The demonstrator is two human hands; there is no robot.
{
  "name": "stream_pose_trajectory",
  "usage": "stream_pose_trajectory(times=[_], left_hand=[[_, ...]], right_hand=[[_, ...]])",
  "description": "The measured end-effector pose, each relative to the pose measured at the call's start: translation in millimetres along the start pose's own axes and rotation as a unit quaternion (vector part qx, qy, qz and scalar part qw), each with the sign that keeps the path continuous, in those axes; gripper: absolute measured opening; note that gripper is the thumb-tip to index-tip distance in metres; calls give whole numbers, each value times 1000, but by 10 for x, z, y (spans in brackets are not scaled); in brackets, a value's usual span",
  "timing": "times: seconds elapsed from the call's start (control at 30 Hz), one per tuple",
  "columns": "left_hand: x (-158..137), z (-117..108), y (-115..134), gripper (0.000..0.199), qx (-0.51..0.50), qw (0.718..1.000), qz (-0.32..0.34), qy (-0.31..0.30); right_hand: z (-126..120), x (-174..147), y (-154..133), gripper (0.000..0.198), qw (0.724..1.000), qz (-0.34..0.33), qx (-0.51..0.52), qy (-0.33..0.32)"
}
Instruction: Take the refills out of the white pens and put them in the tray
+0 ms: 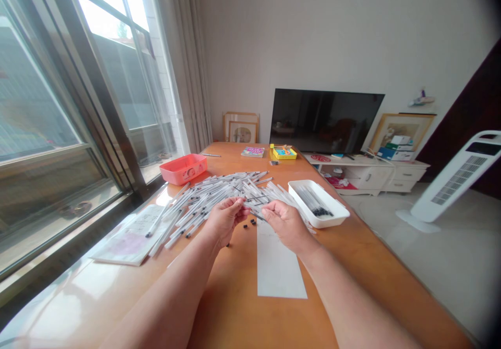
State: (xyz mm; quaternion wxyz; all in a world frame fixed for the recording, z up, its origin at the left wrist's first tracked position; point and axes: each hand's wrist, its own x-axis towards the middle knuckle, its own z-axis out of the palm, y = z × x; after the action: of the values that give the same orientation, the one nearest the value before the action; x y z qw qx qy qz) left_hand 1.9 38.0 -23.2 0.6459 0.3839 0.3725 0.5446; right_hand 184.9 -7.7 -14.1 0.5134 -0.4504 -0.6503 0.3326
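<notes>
My left hand (230, 214) is closed in a pinch over the table, its fingertips at a thin piece too small to make out. Close to its right, my right hand (285, 221) pinches a thin dark pen part (257, 216) that points toward the left fingertips. Beyond both hands spreads a heap of clear pen barrels (211, 197), many with black ends. Small black caps (252, 222) lie just below the fingers. Under the right hand is a white paper strip (279, 271). A white tray (332, 223) at the right holds clear pens with black ends (313, 197).
A red plastic basket (183, 169) stands at the left table edge, by the window. Some barrels rest on a booklet (129, 239). Farther back are a colourful book (253, 152) and a yellow box (284, 153). A white tower fan (456, 182) stands on the floor at right.
</notes>
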Motion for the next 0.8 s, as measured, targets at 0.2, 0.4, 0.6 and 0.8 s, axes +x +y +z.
stream_pose_trajectory(times=[0.2,0.4,0.6,0.8], left_hand=[[0,-8,-8,30,-1,1000,1,1],[-8,0,-16,30,7,1000,-3,-4],[-10,-1,-12,31,20,999,11,23],[8,-35,26,49,55,998,18,28]], right_hand=[[-7,3,-19,25,1000,19,3,-1],[-20,7,-19,26,999,47,24,0],[33,7,45,26,998,46,32,-24],[-153,48,10,25,997,79,3,-18]])
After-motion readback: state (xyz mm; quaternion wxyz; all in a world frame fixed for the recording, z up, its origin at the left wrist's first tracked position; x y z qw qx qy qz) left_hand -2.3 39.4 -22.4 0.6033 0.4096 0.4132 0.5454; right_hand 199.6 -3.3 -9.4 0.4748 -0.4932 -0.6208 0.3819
